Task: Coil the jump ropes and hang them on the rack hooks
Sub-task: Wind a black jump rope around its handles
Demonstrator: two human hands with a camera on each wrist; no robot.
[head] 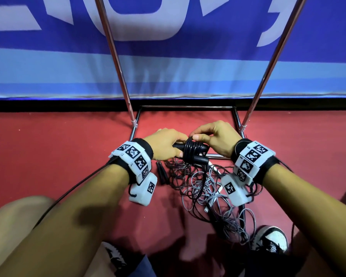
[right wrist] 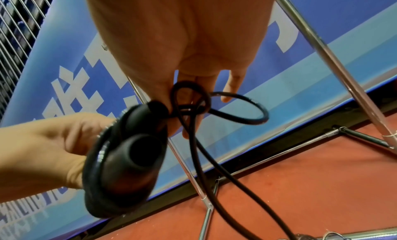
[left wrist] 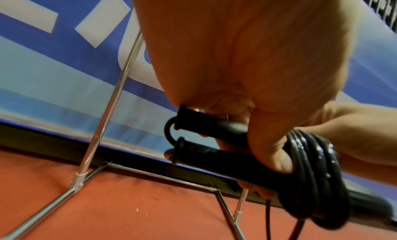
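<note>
A black jump rope is held over the red floor, its cord wound several times round its two handles. My left hand grips both handles side by side, thumb against the coil. My right hand pinches a small loop of the black cord at the other end of the handles; two strands hang down from it. A tangle of black and grey ropes lies on the floor below my hands. The rack's hooks are out of view.
The metal rack's two uprights rise from a base frame on the red floor, just beyond my hands. A blue banner stands behind. Loose black handles lie at left; my shoe is at lower right.
</note>
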